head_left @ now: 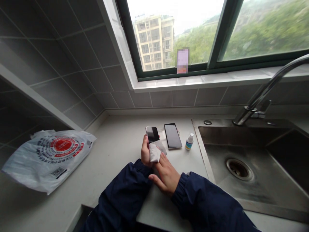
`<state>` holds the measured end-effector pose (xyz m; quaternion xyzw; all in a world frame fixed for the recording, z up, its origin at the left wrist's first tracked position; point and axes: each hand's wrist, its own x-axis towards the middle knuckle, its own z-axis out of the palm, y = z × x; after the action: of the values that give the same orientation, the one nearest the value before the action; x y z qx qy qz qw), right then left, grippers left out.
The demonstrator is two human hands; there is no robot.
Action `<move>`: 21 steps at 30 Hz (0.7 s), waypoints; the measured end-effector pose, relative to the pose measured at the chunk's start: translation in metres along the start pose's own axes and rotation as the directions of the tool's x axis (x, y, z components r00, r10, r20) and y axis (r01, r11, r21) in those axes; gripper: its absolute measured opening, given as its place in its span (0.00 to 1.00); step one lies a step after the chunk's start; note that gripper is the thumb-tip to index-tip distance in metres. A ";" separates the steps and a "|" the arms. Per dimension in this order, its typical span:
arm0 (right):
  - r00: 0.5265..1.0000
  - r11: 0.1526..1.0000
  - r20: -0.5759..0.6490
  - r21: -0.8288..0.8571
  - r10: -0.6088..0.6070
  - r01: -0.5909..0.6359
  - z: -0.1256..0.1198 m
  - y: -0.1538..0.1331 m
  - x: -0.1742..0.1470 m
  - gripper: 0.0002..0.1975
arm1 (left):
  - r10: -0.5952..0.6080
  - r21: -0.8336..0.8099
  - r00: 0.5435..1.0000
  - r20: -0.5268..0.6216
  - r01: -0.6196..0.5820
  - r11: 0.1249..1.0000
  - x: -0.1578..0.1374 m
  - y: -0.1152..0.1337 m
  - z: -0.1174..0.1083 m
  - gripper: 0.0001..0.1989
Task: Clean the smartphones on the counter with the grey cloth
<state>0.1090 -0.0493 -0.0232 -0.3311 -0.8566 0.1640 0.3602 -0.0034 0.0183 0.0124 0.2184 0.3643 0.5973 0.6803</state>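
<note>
My left hand [145, 152] is wrapped round a smartphone [152, 132] with a dark screen, its top end pointing away from me. A folded white tissue [154, 154] covers the lower part of that screen. The fingers of my right hand [167, 175] reach onto the tissue at the phone's lower end, with the thumb lying apart; their tips are partly hidden. Just to the right, a second smartphone [173, 136] lies face up on the counter. Beside it stands a small white bottle [189, 141] with a blue and yellow label.
A white plastic bag [55, 154] with red print rests on the pale counter [116, 138] at the left. On the right are a steel sink [218, 174] and a chrome faucet [263, 83]. A window with a tiled sill [164, 83] is behind.
</note>
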 end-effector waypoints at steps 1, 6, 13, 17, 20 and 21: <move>1.000 1.000 0.001 0.003 0.001 -0.001 0.000 0.000 0.000 0.36 | 0.003 0.000 1.000 -0.015 -0.003 1.000 0.000 0.000 0.000 0.32; 1.000 0.999 0.019 0.029 0.015 -0.015 -0.001 -0.001 0.002 0.35 | -0.060 -0.028 0.996 -0.061 0.059 0.998 0.004 0.001 -0.002 0.32; 0.999 0.999 0.022 0.036 0.027 -0.028 -0.001 -0.003 0.001 0.34 | -0.081 -0.029 0.993 -0.091 0.079 0.996 0.010 0.002 -0.008 0.33; 0.999 0.999 0.026 0.039 0.035 -0.036 0.001 -0.001 0.000 0.34 | -0.087 -0.028 0.993 -0.084 0.085 0.996 0.011 -0.002 -0.009 0.33; 0.999 0.998 0.011 0.055 0.041 -0.041 0.003 0.001 0.000 0.34 | -0.111 -0.023 0.991 -0.068 0.110 0.994 0.010 -0.004 -0.009 0.35; 0.999 0.997 0.003 0.061 0.043 -0.043 0.004 0.002 0.000 0.34 | -0.124 -0.022 0.990 -0.060 0.123 0.992 0.010 -0.005 -0.009 0.35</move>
<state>0.1070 -0.0480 -0.0267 -0.3381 -0.8441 0.1980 0.3660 -0.0072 0.0258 0.0007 0.1706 0.3923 0.5638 0.7065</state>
